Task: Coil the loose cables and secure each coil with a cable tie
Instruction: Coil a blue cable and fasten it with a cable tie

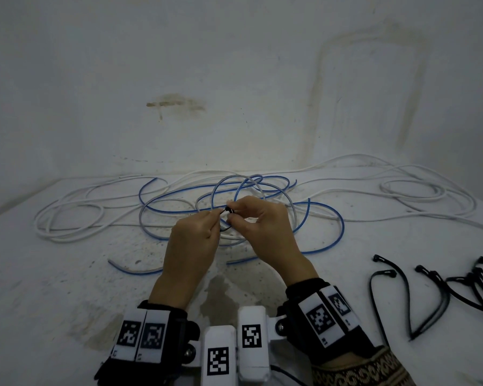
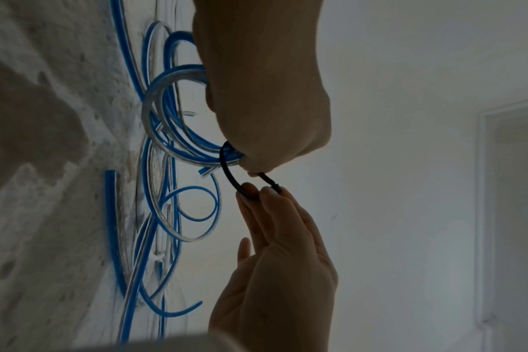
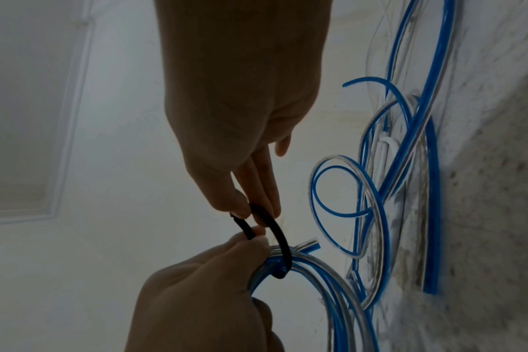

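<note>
Two hands, left hand (image 1: 191,240) pinching black cable tie (image 2: 231,177), right hand (image 1: 265,229) gripping blue cable coil (image 3: 326,285)

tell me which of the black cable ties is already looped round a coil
The cable tie pinched between both hands, looped round the blue and clear cable coil that the right hand holds. The spare cable ties lie loose on the table at the right, round nothing.
</note>
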Demonstrator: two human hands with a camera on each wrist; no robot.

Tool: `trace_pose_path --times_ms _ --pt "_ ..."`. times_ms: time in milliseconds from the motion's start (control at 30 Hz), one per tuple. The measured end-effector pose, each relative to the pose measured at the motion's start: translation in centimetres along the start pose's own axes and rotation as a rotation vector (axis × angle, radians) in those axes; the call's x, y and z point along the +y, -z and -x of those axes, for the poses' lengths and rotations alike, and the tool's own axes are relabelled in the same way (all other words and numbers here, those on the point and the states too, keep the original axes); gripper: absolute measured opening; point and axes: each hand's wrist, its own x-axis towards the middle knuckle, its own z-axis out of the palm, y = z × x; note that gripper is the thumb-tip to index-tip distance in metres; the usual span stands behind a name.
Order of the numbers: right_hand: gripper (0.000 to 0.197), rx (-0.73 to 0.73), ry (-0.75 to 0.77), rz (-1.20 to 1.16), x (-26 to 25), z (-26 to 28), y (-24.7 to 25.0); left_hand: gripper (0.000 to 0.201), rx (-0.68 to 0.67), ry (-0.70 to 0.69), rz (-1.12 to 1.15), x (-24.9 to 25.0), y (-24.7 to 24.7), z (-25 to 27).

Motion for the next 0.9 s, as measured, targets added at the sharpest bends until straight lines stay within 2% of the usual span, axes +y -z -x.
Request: trace_pose_path --times_ms 333,567,900 --pt "0.009 -0.064 0.046 0.088 0.3 0.0 0.3 0.038 -0.019 -0.012 -0.045 -0.3 0.2 0.2" --pt "0.007 -0.044 0.056 0.084 0.5 -0.1 0.2 0.039 -0.028 -0.031 -0.088 -0.4 0.2 0.2" --pt "0.013 -0.075 0.085 0.142 1.0 -0.1 0.1 0.035 -0.039 -0.073 -0.084 -0.7 -0.1 0.3"
